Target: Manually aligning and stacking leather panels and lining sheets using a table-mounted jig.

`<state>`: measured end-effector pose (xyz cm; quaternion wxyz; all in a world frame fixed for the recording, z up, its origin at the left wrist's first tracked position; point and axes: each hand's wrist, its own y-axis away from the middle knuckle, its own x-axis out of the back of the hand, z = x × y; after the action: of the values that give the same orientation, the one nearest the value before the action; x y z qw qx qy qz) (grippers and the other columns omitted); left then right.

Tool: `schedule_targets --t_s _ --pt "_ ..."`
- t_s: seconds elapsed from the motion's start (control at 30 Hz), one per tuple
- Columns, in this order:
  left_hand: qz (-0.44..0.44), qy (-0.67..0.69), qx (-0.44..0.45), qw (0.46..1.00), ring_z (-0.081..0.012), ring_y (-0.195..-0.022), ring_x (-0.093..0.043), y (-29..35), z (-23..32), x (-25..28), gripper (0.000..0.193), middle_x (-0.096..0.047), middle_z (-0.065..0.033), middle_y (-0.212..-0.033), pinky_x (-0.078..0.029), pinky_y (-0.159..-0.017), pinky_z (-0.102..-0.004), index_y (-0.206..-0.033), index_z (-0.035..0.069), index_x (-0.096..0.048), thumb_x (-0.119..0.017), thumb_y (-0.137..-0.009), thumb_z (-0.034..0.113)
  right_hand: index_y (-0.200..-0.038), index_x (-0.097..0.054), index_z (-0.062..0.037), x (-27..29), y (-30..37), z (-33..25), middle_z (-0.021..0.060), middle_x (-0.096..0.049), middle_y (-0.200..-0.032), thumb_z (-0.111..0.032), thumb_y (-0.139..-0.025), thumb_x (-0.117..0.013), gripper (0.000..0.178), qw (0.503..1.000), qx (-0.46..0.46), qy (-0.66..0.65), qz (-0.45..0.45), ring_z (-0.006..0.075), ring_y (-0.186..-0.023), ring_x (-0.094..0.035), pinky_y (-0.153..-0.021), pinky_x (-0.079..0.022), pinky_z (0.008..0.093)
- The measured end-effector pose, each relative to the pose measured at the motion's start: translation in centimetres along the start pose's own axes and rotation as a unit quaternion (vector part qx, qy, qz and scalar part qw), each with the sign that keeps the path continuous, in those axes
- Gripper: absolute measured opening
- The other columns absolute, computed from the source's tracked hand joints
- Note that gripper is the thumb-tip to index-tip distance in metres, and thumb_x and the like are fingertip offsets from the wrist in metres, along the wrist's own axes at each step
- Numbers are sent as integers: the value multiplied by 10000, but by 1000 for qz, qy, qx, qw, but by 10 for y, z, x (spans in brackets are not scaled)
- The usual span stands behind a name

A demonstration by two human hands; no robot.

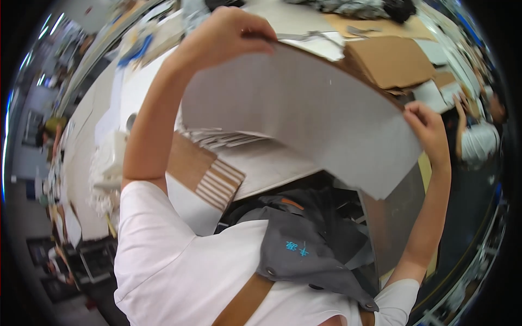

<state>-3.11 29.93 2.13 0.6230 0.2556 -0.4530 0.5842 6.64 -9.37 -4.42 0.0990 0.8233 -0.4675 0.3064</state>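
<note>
A large, thin, greyish-white sheet (304, 103) with a brown edge hangs in front of me over the table. My left hand (231, 35) is closed on its upper left edge, raised high at the far side. At the right end of the same edge, my right hand (427, 127) pinches the sheet between thumb and fingers. The sheet bows between the hands and its lower edge hangs free above the near table side. Whether it is leather or board I cannot tell. Behind its lower left part lies a pile of white sheets (225, 138).
A brown piece with pale stripes (209, 174) lies left of the pile. Stacked brown sheets (389, 62) stand beyond my right hand. A white machine (111, 157) is at the left, a blue item (136, 50) farther back. Another person (478, 141) works at the far right.
</note>
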Motion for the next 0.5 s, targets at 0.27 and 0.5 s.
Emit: schedule_targets --t_s 0.27,0.5 --pt "97 -110 539 830 -300 -956 -644 288 -193 30 513 -664 -198 -1004 -498 -835 -369 -1096 -5 -645 -781 -730 328 -926 -635 -5 -146 -93 -30 101 -627 -826 -75 -855 -630 100 955 270 108 53 218 -760 -617 -706 -476 315" --pt "107 -295 402 860 -353 -1069 -590 360 -209 -37 693 -623 -214 -1129 -469 -918 -412 -1147 -51 -590 -842 -628 331 -909 -652 -14 -285 13 -59 127 -638 -895 -97 -840 -643 108 937 169 -75 -297 318 -812 -626 -720 -501 373"
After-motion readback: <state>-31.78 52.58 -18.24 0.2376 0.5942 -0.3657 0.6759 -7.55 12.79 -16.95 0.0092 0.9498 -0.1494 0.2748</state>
